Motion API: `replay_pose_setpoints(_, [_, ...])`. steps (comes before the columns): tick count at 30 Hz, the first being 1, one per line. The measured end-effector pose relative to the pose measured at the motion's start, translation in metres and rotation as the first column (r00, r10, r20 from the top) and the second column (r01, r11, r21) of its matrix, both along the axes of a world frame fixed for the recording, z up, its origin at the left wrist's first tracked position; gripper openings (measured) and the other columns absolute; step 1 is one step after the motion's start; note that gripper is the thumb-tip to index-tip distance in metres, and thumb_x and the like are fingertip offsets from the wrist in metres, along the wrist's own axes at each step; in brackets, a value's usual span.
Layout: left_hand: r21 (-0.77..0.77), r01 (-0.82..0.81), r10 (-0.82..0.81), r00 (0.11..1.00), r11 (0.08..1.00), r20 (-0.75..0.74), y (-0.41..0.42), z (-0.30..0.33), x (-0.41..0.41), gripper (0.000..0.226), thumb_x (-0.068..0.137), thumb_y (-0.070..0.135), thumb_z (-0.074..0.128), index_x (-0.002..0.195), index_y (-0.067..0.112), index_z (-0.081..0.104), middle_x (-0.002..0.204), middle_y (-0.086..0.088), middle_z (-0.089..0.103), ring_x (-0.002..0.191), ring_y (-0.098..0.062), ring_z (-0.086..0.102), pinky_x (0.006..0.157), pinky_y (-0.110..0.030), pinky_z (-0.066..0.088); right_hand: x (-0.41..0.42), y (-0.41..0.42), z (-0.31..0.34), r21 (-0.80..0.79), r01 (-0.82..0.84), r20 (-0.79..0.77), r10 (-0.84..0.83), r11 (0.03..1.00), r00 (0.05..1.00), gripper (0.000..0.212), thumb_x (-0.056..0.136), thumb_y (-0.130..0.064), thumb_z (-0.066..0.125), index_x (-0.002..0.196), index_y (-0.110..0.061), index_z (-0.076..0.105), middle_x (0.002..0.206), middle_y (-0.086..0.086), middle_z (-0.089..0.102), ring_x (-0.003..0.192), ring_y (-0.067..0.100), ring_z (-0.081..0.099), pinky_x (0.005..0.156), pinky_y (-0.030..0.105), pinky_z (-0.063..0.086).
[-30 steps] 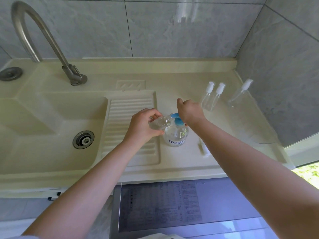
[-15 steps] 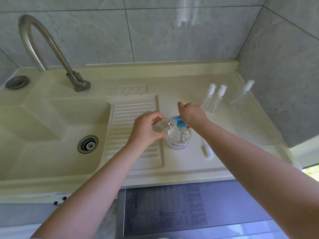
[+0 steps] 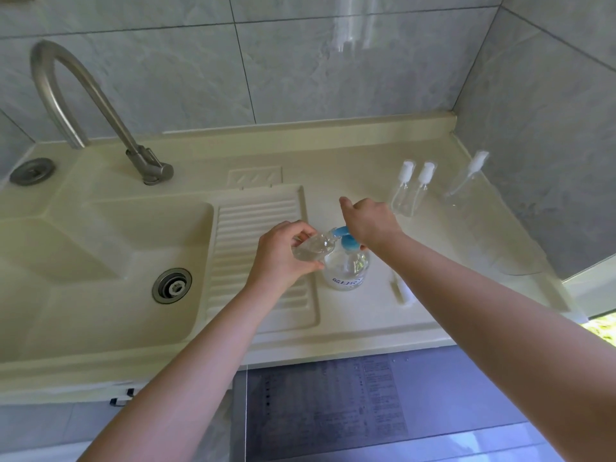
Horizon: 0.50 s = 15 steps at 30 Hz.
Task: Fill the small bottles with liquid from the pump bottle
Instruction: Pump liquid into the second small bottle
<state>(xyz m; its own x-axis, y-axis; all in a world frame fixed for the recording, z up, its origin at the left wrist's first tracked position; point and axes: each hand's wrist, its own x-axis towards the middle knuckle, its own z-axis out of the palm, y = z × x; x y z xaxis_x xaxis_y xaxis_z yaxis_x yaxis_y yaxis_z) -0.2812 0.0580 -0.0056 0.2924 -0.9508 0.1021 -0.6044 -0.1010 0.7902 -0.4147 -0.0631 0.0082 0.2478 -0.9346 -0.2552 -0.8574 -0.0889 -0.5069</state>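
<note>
Grey wall tiles back a cream tabletop. At frame centre the left hand (image 3: 280, 253) grips a small bottle (image 3: 311, 250), long axis tilted, mouth toward the blue nozzle of the pump bottle (image 3: 346, 268). The right hand (image 3: 370, 221) presses the pump head, fingers curled.

Soft, even daylight fills my view, brightest at the lower right edge. A pale reflection streaks the wall tiles (image 3: 353, 35). The wide lens bends the tap (image 3: 83, 105) and stretches my forearms; shadows stay faint.
</note>
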Motion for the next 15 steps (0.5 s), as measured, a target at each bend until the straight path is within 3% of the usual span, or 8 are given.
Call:
replay_pose_setpoints(4, [0.027, 0.005, -0.005, 1.000, 1.000, 0.013, -0.0004, -0.0009, -0.0007, 0.046, 0.051, 0.010, 0.092, 0.090, 0.021, 0.070, 0.092, 0.008, 0.066, 0.078, -0.005, 0.061, 0.069, -0.003, 0.040, -0.0015, 0.0072, -0.0011, -0.045, -0.025, 0.004, 0.025, 0.999, 1.000, 0.039, 0.105, -0.032, 0.022, 0.093, -0.007, 0.049, 0.098, 0.021, 0.059, 0.099, 0.037, 0.061, 0.086, 0.043, 0.050])
replay_pose_setpoints(9, [0.046, 0.006, -0.007, 1.000, 0.999, 0.010, 0.0011, -0.0017, -0.0007, 0.047, 0.051, 0.010, 0.092, 0.090, 0.021, 0.069, 0.094, 0.007, 0.067, 0.078, -0.004, 0.059, 0.069, -0.002, 0.039, -0.0029, 0.0071, -0.0043, -0.085, -0.042, -0.050, 0.038, 0.996, 0.998, 0.044, 0.105, -0.036, 0.020, 0.092, -0.008, 0.051, 0.089, 0.015, 0.053, 0.091, 0.035, 0.058, 0.074, 0.038, 0.041])
replay_pose_setpoints(15, [0.026, 0.004, -0.004, 1.000, 1.000, 0.005, 0.0006, 0.0032, -0.0013, 0.046, 0.053, 0.010, 0.091, 0.091, 0.022, 0.069, 0.093, 0.007, 0.067, 0.079, -0.005, 0.060, 0.070, -0.002, 0.039, -0.0069, 0.0062, 0.0049, 0.016, -0.061, 0.018, 0.061, 0.998, 0.998, 0.047, 0.103, -0.043, 0.024, 0.092, -0.009, 0.055, 0.094, 0.019, 0.062, 0.088, 0.036, 0.060, 0.087, 0.045, 0.053])
